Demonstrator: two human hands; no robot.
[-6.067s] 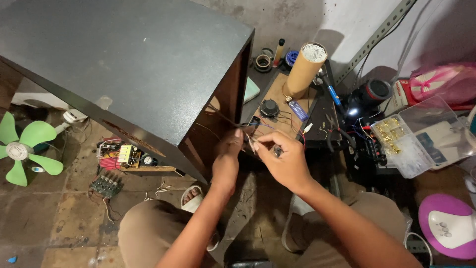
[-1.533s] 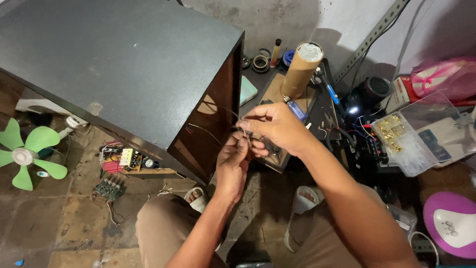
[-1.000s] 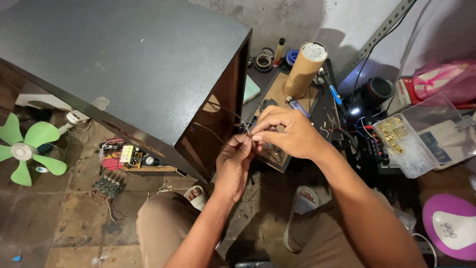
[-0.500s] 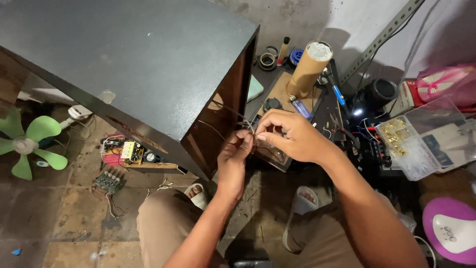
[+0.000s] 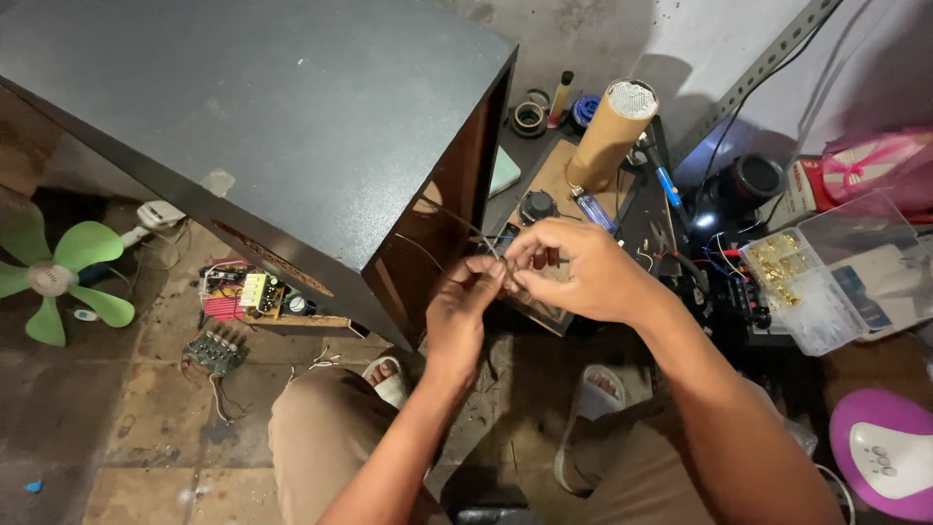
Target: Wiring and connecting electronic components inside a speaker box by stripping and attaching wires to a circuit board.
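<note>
A large dark speaker cabinet (image 5: 292,126) lies in front of me with its open side facing right. Thin wires (image 5: 457,222) come out of that opening. My left hand (image 5: 466,306) and my right hand (image 5: 578,267) meet just right of the opening, fingertips pinched together on the ends of those wires. The wire ends themselves are mostly hidden between my fingers.
A wooden board (image 5: 554,180) with small parts, a tan cardboard tube (image 5: 607,136) and tape rolls (image 5: 530,117) lie behind my hands. A clear box of brass bits (image 5: 816,277) sits right. Circuit boards (image 5: 248,292) and a green fan blade (image 5: 58,282) lie left on the floor.
Both hands stay pinched on the wires by the cabinet opening. The right hand has shifted slightly lower and closer to the left hand.
</note>
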